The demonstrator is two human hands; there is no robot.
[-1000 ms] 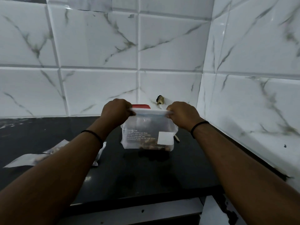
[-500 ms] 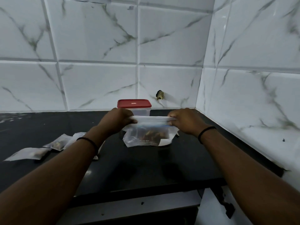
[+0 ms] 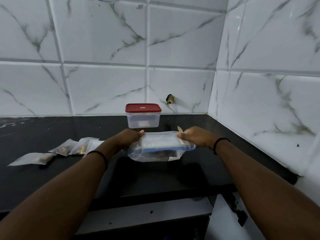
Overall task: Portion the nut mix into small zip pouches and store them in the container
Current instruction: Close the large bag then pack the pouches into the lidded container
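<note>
Clear plastic zip bag of nut mix (image 3: 156, 149) lies crosswise on black counter (image 3: 52, 135), left hand (image 3: 129, 138) and right hand (image 3: 196, 136) pinching opposite ends; red-lidded clear container (image 3: 143, 116) straight behind, lid on

Home kitchen, marble-look wall tiles (image 3: 103, 40), black countertop (image 3: 52, 132)

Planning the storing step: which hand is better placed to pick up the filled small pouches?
Probably the left hand: the small pouches lie on its side of the counter, while the right hand sits beyond the big bag.
</note>
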